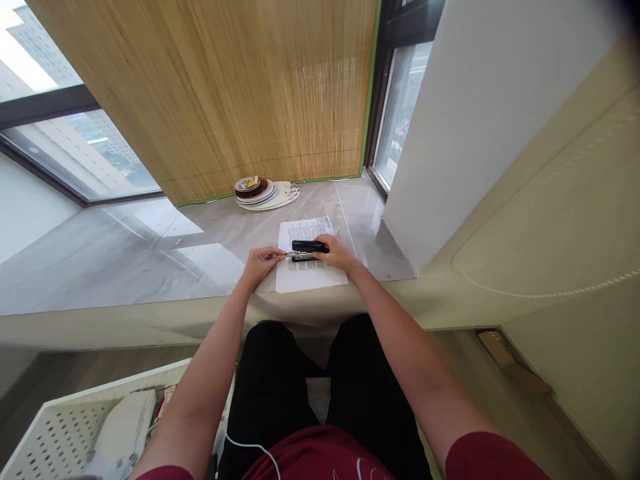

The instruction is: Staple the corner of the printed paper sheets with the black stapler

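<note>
A black stapler [307, 247] lies across printed sheets of paper [310, 277] on the windowsill, its top lifted away from its base. My right hand [336, 253] is wrapped around the hinge end, where a bit of orange shows. From the left, my left hand [265, 261] reaches in with thumb and fingers pinched at the end of the stapler's silver metal rail [296, 254]. Whether a strip of staples is also between those fingertips is too small to tell. Both wrists are near the sill's front edge.
Stacked plates [255, 192] stand behind the paper, by a bamboo blind [250, 93]. A white wall [440, 147] closes the right side. Below the sill, a white perforated basket [65, 427] holds several things at left, and a cardboard piece [513, 360] lies on the floor at right.
</note>
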A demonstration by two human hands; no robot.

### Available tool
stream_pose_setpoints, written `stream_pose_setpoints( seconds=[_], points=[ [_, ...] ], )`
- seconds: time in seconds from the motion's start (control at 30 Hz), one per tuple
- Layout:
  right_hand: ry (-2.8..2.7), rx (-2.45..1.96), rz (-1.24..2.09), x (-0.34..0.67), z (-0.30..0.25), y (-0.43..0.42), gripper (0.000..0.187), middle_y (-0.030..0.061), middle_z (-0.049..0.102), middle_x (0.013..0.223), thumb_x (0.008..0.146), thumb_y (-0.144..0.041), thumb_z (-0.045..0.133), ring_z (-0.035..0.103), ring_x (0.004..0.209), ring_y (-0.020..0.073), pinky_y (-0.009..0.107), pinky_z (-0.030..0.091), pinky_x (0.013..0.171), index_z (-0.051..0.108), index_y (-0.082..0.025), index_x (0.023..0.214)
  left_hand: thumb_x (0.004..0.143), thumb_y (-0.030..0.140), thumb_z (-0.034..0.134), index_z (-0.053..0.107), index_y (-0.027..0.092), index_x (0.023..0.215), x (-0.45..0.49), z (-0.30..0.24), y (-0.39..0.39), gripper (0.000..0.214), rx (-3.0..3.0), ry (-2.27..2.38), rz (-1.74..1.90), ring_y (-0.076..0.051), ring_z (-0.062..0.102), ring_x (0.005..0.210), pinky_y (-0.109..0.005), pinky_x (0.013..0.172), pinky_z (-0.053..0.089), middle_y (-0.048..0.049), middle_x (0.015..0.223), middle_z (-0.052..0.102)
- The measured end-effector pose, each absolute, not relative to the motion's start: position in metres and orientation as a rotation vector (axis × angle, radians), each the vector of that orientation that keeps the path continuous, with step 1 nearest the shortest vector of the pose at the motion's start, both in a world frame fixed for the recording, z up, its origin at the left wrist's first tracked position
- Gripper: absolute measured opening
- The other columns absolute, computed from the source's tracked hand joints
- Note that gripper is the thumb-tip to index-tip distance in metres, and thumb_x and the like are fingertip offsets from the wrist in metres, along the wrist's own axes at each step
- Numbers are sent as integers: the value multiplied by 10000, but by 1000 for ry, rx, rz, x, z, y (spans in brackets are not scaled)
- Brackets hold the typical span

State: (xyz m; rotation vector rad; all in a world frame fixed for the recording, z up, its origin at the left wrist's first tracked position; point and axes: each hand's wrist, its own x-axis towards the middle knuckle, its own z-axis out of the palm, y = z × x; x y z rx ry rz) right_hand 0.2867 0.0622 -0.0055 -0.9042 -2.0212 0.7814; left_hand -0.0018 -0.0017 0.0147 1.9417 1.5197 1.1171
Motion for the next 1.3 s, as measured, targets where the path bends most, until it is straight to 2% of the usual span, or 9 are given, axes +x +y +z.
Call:
stream_pose_setpoints(
  seconds=[0.1,0.2,0.43,0.63,0.8,0.9,1.03,1.17,1.3],
  points=[
    [-1887,-1000,779,288,-5,64,286,65,751,1050,806,-241,773,678,1015,269,424,517,971,767,-223,1092,870,380,787,872,236,955,-1,17,-3,188,1926,1486,1143,-290,793,1014,-464,1012,604,-72,1051,852],
    [-1816,-966,842,291,-4,63,295,53,759,1081,813,-255,742,684,1031,273,435,519,983,751,-235,1107,882,361,758,860,238,943,-1,18,-3,172,1947,1466,1135,-295,794,1039,-484,1047,598,-69,1057,851],
    [-1912,-696,878,294,3,53,298,63,728,1117,870,-327,723,661,1068,265,409,504,988,715,-228,1151,831,344,801,690,228,1148,2,18,-3,355,1916,1362,1196,-216,772,907,-400,926,594,-59,1027,826],
    [-2208,-509,868,284,2,50,249,78,704,1091,930,-314,704,614,1059,269,419,490,981,682,-231,1164,828,296,748,677,236,1063,4,18,-2,253,2161,1407,913,-201,676,913,-321,824,506,-18,994,747],
    [-2299,-465,902,282,-3,49,352,89,703,1124,941,-386,727,641,1030,251,392,514,941,676,-219,1246,824,299,691,694,222,1008,2,16,6,200,2122,1407,769,-176,589,793,-305,769,474,7,875,669],
    [-2252,-527,898,281,-3,48,361,80,729,1078,883,-381,787,669,1006,246,382,525,928,725,-216,1198,809,357,749,721,209,1028,3,18,8,265,2113,1394,821,-180,588,803,-316,789,491,-12,910,673],
    [-1894,-766,862,294,0,51,384,73,765,1086,840,-391,787,702,1030,265,416,543,973,759,-214,1180,951,407,631,771,201,981,4,19,8,251,2197,1330,851,-209,636,935,-359,869,515,-96,1151,692],
    [-1673,-1031,761,336,7,66,453,71,789,1095,822,-446,766,723,1037,294,458,554,1006,763,-205,1205,947,397,659,762,196,964,1,15,7,227,2230,1352,829,-170,593,822,-345,821,520,-89,1150,645],
    [-1633,-1275,581,374,8,83,438,94,798,1093,801,-454,749,720,1040,312,477,549,1019,772,-193,1151,959,410,659,730,202,1003,2,10,9,224,2243,1358,804,-168,595,822,-351,840,526,-71,1132,628]
  ],
)
